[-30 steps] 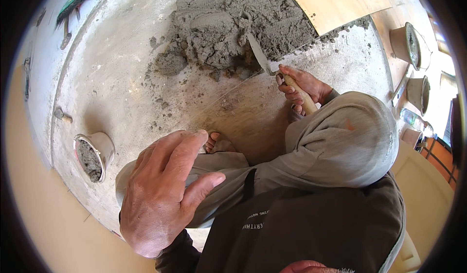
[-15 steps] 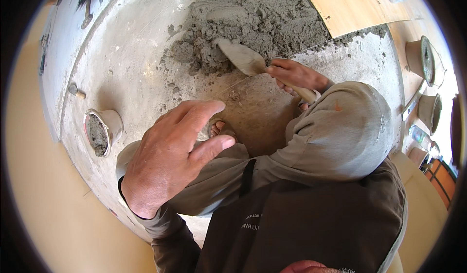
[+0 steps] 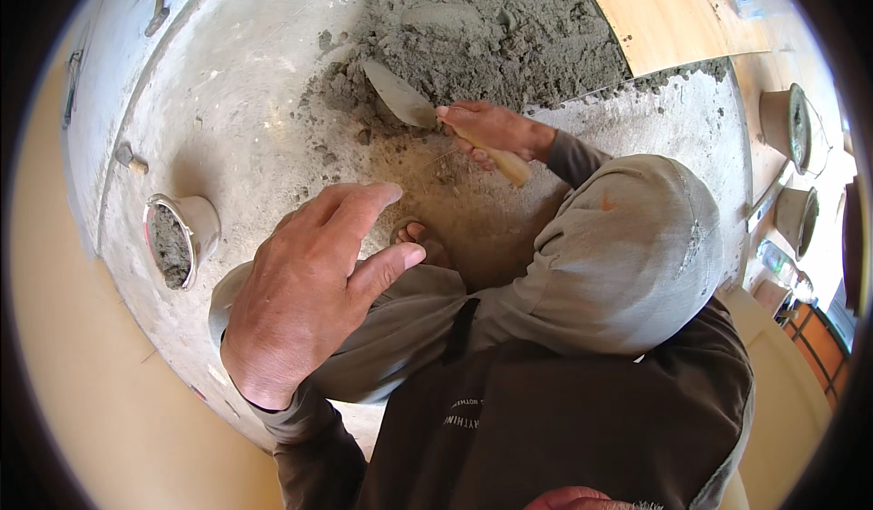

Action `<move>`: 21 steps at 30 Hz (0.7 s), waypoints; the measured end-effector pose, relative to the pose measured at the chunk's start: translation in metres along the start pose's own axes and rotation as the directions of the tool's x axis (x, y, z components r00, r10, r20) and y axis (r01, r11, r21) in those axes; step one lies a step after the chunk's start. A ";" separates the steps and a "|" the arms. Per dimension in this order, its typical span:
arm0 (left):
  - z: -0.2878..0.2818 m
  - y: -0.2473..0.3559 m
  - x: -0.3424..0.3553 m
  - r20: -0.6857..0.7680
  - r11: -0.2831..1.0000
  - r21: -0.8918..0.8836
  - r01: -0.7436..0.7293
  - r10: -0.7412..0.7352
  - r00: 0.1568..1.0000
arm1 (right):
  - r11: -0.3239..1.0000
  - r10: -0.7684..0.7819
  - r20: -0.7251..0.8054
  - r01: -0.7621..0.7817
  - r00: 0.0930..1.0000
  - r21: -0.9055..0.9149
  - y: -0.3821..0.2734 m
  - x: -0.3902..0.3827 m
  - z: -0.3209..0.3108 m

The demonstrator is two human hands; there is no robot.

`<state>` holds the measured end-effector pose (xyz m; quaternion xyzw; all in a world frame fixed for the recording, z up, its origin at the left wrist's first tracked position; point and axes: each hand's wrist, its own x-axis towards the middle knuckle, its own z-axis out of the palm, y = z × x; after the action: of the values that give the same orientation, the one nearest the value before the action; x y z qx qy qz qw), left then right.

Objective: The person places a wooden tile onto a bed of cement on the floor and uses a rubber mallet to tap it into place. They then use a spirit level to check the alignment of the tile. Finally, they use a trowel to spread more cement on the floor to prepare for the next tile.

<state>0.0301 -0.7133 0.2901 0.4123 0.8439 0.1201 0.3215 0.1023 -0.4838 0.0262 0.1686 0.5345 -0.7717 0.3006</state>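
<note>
The person crouched over a dusty concrete floor (image 3: 227, 101), knees drawn up. The right hand (image 3: 486, 128) was wrapped tight round the wooden handle of a trowel (image 3: 400, 99), its steel blade laid flat against the near edge of a grey mortar heap (image 3: 491, 28) at the far side. The left hand (image 3: 309, 283) hung open above the left knee, fingers spread wide, holding nothing. To the left a small pot (image 3: 177, 237) lay tipped, mortar inside. More pots (image 3: 787, 124) stood far right, beside a board (image 3: 673, 10). The trowel looked stiff and light, best gripped by that handle; the mortar seemed heavy, damp and crumbly, likely to slide off a tilted blade.
</note>
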 end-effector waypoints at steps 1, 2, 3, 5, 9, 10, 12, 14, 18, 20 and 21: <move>0.003 0.000 -0.001 -0.028 1.000 0.017 -0.022 0.023 0.999 | 0.982 -0.012 -0.016 0.009 1.000 -0.189 -0.012 -0.019 -0.018; 0.003 0.001 -0.005 -0.062 0.999 0.037 -0.032 0.034 0.998 | 0.927 -0.024 -0.017 0.016 1.000 -0.374 -0.029 -0.038 -0.033; 0.001 0.000 -0.008 -0.101 0.979 0.170 -0.114 0.132 0.986 | 0.878 0.003 -0.024 -0.014 1.000 -0.478 -0.048 -0.062 -0.048; 0.002 -0.003 -0.017 -0.080 0.977 0.153 -0.148 0.161 0.984 | 0.796 0.030 -0.079 -0.072 0.996 -0.601 -0.080 -0.095 -0.062; 0.022 -0.010 -0.020 0.104 0.986 0.002 -0.165 0.164 0.981 | 0.780 0.135 -0.290 -0.282 0.947 -0.558 -0.138 -0.134 -0.107; 0.029 -0.012 -0.018 0.161 0.988 -0.043 -0.151 0.156 0.974 | 0.833 0.143 -0.381 -0.319 0.914 -0.452 -0.141 -0.138 -0.113; 0.031 -0.011 -0.010 0.141 0.980 -0.027 -0.198 0.199 0.970 | 0.924 0.186 -0.560 -0.337 0.808 -0.180 -0.134 -0.142 -0.117; 0.029 -0.009 -0.004 0.066 0.965 -0.011 -0.263 0.263 0.962 | 0.958 0.246 -0.615 -0.286 0.749 0.035 -0.099 -0.124 -0.119; 0.028 -0.012 -0.002 0.019 0.932 -0.108 -0.346 0.350 0.937 | 0.921 0.216 -0.551 0.018 0.806 0.388 -0.024 -0.064 -0.070; 0.037 -0.021 -0.011 -0.014 0.946 -0.066 -0.318 0.317 0.948 | 0.857 0.170 -0.495 0.120 0.852 0.501 -0.014 -0.044 -0.047; 0.036 -0.023 -0.009 0.021 0.959 -0.034 -0.281 0.282 0.959 | 0.866 0.160 -0.496 0.120 0.853 0.486 -0.010 -0.033 -0.037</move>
<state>0.0433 -0.7369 0.2564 0.5246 0.7706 0.1724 0.3183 0.1187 -0.4379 0.0390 0.4485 0.3755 -0.8050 0.0988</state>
